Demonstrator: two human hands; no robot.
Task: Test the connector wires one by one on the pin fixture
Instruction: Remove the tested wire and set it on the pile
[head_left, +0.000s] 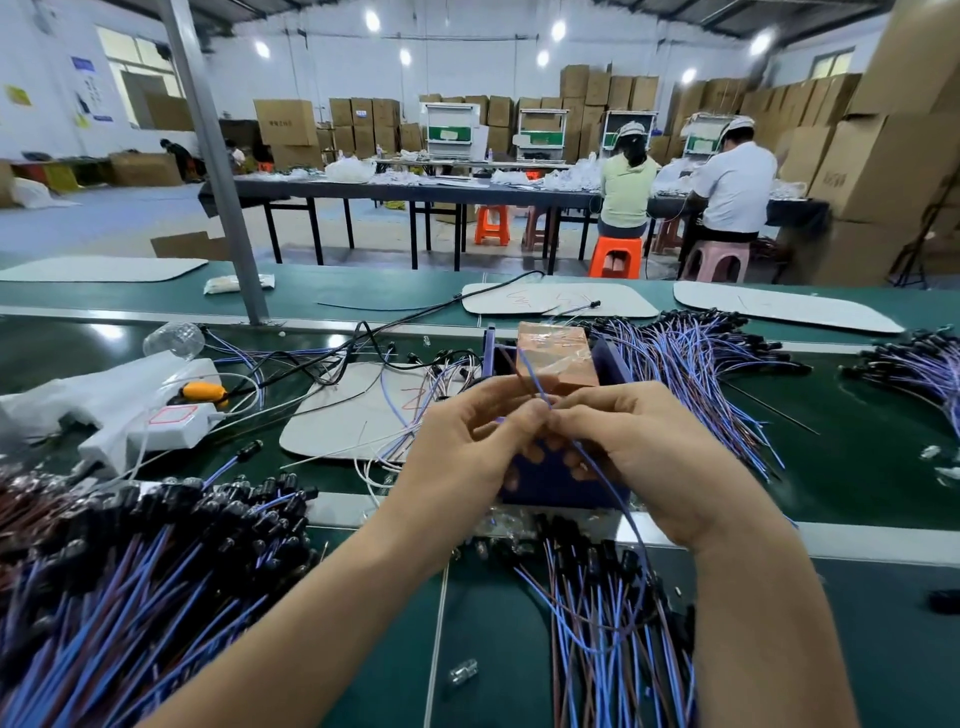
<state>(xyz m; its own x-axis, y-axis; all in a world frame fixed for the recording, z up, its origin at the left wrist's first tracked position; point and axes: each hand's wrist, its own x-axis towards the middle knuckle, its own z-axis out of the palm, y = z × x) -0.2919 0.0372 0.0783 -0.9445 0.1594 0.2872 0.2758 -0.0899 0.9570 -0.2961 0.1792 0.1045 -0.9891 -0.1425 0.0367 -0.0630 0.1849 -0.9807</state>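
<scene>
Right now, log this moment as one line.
phase: wire at fixture | left hand: pinches blue wire | right hand: pinches same wire | pin fixture: beneath both hands | pin contact: hidden

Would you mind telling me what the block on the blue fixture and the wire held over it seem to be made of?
The block: likely copper or copper-clad board, from its orange-brown metallic tone; the wrinkled glossy film over it looks like clear tape. The wire, pinched by the left hand and right hand: smooth blue plastic insulation, bending freely.
</scene>
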